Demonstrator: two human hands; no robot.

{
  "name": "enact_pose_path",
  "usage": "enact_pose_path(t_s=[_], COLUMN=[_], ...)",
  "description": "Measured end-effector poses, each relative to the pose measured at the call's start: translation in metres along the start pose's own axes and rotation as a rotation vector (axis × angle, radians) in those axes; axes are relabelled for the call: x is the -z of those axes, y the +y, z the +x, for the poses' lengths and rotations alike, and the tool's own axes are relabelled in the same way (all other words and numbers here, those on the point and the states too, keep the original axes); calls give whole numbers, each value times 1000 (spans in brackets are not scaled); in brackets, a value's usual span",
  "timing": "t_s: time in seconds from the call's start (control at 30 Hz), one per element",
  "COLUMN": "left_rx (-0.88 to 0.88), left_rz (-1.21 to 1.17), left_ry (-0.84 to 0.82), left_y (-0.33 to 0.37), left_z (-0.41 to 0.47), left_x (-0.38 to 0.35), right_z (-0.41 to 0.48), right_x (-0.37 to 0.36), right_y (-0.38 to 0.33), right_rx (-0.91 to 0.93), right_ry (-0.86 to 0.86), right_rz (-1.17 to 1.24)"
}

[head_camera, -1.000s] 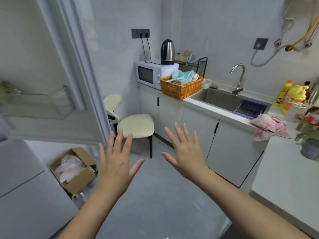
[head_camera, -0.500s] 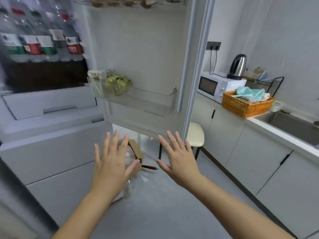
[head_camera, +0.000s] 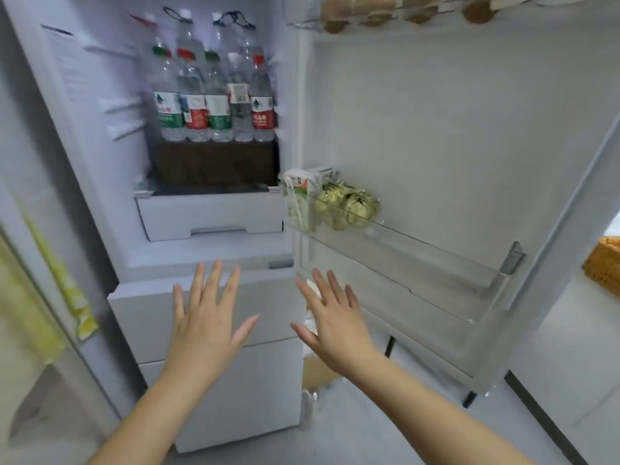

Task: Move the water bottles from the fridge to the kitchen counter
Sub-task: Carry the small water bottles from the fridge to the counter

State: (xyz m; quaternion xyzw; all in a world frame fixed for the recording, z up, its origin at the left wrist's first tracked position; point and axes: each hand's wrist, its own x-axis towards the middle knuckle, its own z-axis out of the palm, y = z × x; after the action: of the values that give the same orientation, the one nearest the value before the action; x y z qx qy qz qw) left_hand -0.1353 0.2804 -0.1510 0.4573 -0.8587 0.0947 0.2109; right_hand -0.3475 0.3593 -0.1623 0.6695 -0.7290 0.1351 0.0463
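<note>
Several clear water bottles (head_camera: 214, 102) with red and green labels stand packed together on a dark shelf inside the open fridge (head_camera: 100, 135), upper left. More bottles stand behind the front row. My left hand (head_camera: 208, 317) is held out flat with fingers spread, in front of the white lower drawers and well below the bottles. My right hand (head_camera: 332, 320) is spread the same way beside it, below the door's hinge side. Both hands hold nothing.
The fridge door (head_camera: 453, 146) stands open to the right; its shelf (head_camera: 419, 250) holds a drink carton (head_camera: 297, 196) and a bag of green fruit (head_camera: 349, 204). Eggs (head_camera: 396, 5) sit in the top rack. A wicker basket (head_camera: 604, 266) shows at the far right edge.
The view has swung left from the kitchen counter and sink to the open fridge, which now fills the frame. Both hands stay spread and empty in front of me.
</note>
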Motion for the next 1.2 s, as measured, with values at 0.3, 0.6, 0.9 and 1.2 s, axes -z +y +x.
enact_pose_path(t_s=[0.3,0.6,0.9,1.2], left_rx=[142,143,170,439], left_rz=[25,-94,-209,-862], left_ry=[73,154,211,351], left_y=[-92,-193,-250,-287], left_z=[69,233,381,466], left_x=[-16,-27,-37,-43], right_z=[127,312,465,515], right_x=[-11,-6,16,4], right_y=[-53,-95,-92,-69], right_rx=[96,-55,-129,-152], right_ry=[-3,154,146,143], right_rz=[15,79,-22,-110])
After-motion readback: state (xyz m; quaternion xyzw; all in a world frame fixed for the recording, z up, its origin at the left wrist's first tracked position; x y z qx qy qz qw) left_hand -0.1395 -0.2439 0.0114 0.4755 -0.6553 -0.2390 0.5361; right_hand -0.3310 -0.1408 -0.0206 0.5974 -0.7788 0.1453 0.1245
